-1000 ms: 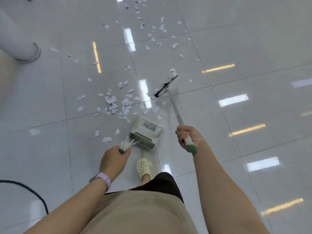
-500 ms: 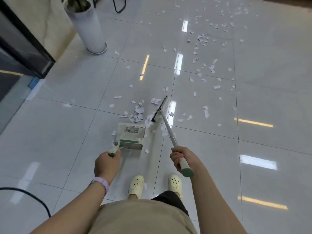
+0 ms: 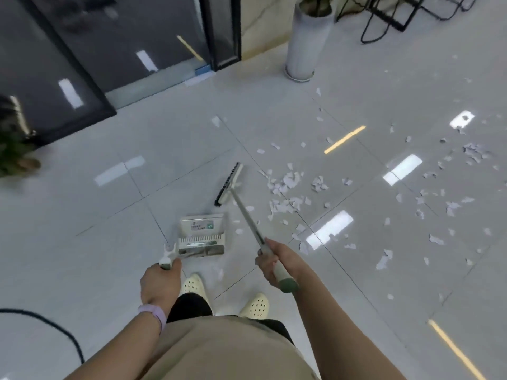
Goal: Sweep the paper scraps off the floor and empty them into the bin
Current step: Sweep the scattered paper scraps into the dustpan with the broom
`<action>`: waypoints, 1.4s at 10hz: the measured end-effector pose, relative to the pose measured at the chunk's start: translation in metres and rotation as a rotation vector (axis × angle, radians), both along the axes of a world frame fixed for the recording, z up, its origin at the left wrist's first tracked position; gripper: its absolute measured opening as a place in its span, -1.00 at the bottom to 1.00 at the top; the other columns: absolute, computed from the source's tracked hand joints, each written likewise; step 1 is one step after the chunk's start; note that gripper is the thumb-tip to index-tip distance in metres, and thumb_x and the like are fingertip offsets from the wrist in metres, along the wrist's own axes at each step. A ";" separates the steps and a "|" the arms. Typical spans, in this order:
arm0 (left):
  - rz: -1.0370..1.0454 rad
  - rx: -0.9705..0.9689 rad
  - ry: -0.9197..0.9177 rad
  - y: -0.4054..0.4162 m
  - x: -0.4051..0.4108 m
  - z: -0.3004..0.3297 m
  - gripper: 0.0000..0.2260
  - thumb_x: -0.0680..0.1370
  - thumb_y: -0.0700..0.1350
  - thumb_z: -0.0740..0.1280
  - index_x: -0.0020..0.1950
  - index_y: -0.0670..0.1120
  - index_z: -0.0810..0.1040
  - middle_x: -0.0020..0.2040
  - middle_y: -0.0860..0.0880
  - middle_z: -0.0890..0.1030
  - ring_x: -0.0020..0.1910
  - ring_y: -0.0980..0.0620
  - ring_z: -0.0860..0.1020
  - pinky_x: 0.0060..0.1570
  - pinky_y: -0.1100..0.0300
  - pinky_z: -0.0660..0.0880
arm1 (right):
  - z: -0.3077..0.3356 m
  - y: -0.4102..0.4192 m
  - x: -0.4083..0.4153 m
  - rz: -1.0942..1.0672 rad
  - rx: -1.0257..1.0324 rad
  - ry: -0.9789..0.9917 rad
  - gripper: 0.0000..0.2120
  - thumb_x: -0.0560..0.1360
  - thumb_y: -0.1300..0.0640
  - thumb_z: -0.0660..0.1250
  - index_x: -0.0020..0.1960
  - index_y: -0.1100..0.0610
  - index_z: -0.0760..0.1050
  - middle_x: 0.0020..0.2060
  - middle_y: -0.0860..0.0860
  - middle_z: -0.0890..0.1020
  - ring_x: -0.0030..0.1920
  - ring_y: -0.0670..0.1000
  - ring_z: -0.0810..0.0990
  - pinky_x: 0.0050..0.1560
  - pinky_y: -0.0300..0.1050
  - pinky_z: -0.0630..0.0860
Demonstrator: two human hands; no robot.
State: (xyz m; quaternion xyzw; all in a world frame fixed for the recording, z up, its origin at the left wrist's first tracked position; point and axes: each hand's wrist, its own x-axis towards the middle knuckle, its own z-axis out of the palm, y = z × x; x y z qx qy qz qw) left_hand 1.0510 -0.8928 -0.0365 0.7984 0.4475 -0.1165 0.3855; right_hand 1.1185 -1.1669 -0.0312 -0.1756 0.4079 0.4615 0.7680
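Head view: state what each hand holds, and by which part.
The left hand grips the dustpan by its handle; the right hand grips the broom near the handle's top end.

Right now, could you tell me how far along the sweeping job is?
Early. Done: nothing visibly collected; I cannot tell whether the dustpan holds scraps. In hand: the left hand grips the dustpan's handle and the right hand grips the broom. Left: paper scraps lie beside the broom and farther right; no bin is in view.
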 end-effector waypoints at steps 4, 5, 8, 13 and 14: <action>0.456 0.030 0.042 0.018 -0.179 -0.001 -0.68 0.61 0.01 0.36 -0.19 -0.22 0.57 -0.21 -0.23 0.61 -0.20 -0.24 0.54 -0.17 0.06 0.46 | -0.011 0.078 -0.080 0.493 0.029 0.057 -0.67 0.35 0.32 0.49 -0.10 0.16 0.34 -0.46 -0.05 0.33 -0.61 -0.13 0.39 -0.63 -0.28 0.44; 0.506 0.036 0.058 0.009 -0.227 -0.008 -0.64 0.62 -0.01 0.35 -0.28 -0.21 0.52 -0.31 -0.19 0.57 -0.23 -0.25 0.53 -0.20 0.05 0.43 | -0.021 0.078 -0.120 0.509 -0.054 0.070 -0.86 0.51 0.33 0.29 -0.14 0.17 0.35 -0.47 -0.05 0.33 -0.62 -0.11 0.39 -0.64 -0.26 0.45; 0.439 -0.044 0.094 -0.060 -0.301 -0.012 -0.67 0.61 0.02 0.34 -0.19 -0.22 0.58 -0.27 -0.18 0.58 -0.20 -0.25 0.52 -0.17 0.06 0.42 | -0.018 -0.020 -0.187 0.530 -0.325 0.053 -0.93 0.52 0.34 0.29 -0.12 0.23 0.44 -0.47 -0.03 0.38 -0.61 -0.11 0.39 -0.61 -0.30 0.46; 0.303 -0.059 -0.026 -0.209 -0.194 0.002 -0.60 0.60 0.04 0.36 -0.25 -0.26 0.53 -0.30 -0.22 0.57 -0.24 -0.27 0.54 -0.21 0.05 0.41 | -0.019 -0.264 -0.103 0.353 -0.967 -0.164 -0.90 0.44 0.35 0.25 -0.21 0.21 0.38 -0.45 0.12 0.46 -0.55 0.01 0.40 -0.53 -0.23 0.39; 0.378 -0.031 -0.026 -0.237 -0.184 0.002 -0.58 0.58 0.09 0.37 -0.23 -0.27 0.52 -0.28 -0.26 0.59 -0.23 -0.29 0.58 -0.19 0.02 0.48 | -0.021 -0.271 -0.091 0.226 -1.009 -0.198 -0.95 0.43 0.31 0.26 -0.17 0.21 0.39 -0.37 0.15 0.50 -0.46 0.08 0.45 -0.41 -0.15 0.39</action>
